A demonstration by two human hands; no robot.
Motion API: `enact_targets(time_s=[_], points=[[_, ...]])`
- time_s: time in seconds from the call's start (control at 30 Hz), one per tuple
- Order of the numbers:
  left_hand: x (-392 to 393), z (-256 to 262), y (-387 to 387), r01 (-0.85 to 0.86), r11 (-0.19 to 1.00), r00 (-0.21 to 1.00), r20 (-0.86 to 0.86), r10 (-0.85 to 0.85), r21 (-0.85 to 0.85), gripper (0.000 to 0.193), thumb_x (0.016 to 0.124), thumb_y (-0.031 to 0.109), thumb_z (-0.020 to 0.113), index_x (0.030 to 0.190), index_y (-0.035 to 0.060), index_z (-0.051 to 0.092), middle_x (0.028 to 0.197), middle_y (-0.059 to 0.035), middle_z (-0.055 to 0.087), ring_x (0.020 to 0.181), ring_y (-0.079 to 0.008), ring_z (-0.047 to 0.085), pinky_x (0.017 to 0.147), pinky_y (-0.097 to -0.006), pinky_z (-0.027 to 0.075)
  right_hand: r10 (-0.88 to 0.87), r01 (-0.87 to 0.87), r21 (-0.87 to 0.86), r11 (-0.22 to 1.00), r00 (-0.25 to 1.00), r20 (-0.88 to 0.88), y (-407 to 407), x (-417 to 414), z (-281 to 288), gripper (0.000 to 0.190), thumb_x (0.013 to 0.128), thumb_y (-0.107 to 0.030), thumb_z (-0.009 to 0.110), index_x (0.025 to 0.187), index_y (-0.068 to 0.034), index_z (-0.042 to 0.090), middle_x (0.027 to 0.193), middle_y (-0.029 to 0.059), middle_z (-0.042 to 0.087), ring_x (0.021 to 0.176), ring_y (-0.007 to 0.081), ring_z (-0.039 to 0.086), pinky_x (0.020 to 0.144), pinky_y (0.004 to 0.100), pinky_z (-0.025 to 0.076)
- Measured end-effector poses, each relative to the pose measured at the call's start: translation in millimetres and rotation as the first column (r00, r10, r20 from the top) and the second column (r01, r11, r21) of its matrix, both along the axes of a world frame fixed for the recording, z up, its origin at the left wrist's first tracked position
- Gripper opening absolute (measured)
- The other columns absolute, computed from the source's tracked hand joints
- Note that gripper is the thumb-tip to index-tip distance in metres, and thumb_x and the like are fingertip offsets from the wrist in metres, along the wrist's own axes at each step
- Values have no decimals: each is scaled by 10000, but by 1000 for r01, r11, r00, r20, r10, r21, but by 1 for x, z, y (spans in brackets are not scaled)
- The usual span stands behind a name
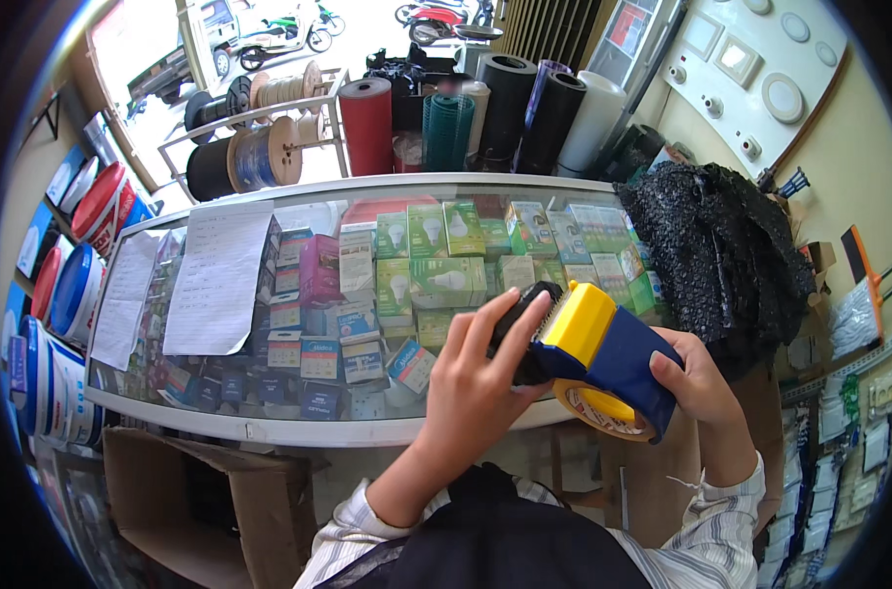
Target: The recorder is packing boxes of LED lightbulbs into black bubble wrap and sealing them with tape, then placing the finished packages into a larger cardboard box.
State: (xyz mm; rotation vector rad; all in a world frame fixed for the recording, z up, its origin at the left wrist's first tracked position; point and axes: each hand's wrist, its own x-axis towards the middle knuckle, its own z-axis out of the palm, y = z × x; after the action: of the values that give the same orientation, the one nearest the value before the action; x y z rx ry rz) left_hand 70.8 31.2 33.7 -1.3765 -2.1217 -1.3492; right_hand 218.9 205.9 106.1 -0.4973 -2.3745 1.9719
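My right hand (700, 383) grips a blue and yellow packing tape dispenser (630, 353) by its blue body. A roll of tape (575, 405) sits on the dispenser's lower side, and its toothed cutting edge faces left. In my left hand (483, 353) is a black object (531, 372), held right up against that toothed edge. My fingers cover much of the black object, so its exact kind is unclear. Both hands are above the near edge of a glass display counter (343, 433). Boxed light bulbs (394, 287) show through the glass.
Two handwritten paper sheets, one large (218, 280) and one narrower (126, 298), lie on the counter's left. Rough black sheeting (711, 243) is heaped at right. Cable reels (280, 154) and upright rolls (365, 129) stand beyond. A cardboard box (277, 508) sits below left.
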Motion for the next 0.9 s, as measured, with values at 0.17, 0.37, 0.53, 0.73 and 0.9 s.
enact_targets(time_s=[0.17, 0.37, 0.53, 0.73, 0.9], points=[[-15, 5, -3, 73, 997, 997, 20, -73, -35, 765, 530, 126, 815, 1243, 117, 538, 1129, -97, 532, 940, -279, 538, 807, -364, 485, -35, 35, -22, 999, 999, 23, -13, 4, 7, 542, 883, -363, 592, 1164, 94, 514, 979, 97, 622, 864, 94, 577, 765, 215, 472], [-31, 8, -6, 45, 999, 985, 169, -40, -29, 589, 623, 106, 785, 1183, 99, 602, 1105, -89, 565, 1017, -253, 569, 866, -376, 489, -91, 99, -142, 985, 994, 63, -16, 27, -1, 488, 888, -287, 581, 1182, 94, 502, 998, 97, 617, 879, 94, 566, 787, 227, 461], [-32, 12, -7, 103, 988, 982, 171, -81, -119, 637, 624, 158, 787, 1224, 125, 575, 1162, -114, 543, 1039, -297, 564, 886, -407, 476, -149, 160, -163, 974, 986, 77, -22, 25, -20, 455, 887, -269, 583, 1168, 82, 513, 973, 80, 621, 859, 89, 567, 770, 222, 465], [-37, 25, -21, 270, 933, 943, 261, -206, -239, 745, 666, 332, 774, 1304, 101, 465, 1297, -203, 450, 1166, -400, 480, 938, -438, 434, -159, 156, -210, 965, 987, 1, -28, 19, -54, 363, 878, -192, 609, 1141, 42, 521, 929, 34, 607, 821, 54, 543, 734, 208, 458], [-33, 24, -2, 93, 983, 972, 228, -55, -158, 639, 646, 251, 807, 1203, 46, 569, 1227, -183, 541, 1096, -330, 570, 915, -394, 463, -171, 155, -238, 959, 984, -49, -34, 13, -66, 375, 883, -190, 604, 1162, 39, 502, 945, 31, 598, 820, 51, 538, 721, 209, 459]])
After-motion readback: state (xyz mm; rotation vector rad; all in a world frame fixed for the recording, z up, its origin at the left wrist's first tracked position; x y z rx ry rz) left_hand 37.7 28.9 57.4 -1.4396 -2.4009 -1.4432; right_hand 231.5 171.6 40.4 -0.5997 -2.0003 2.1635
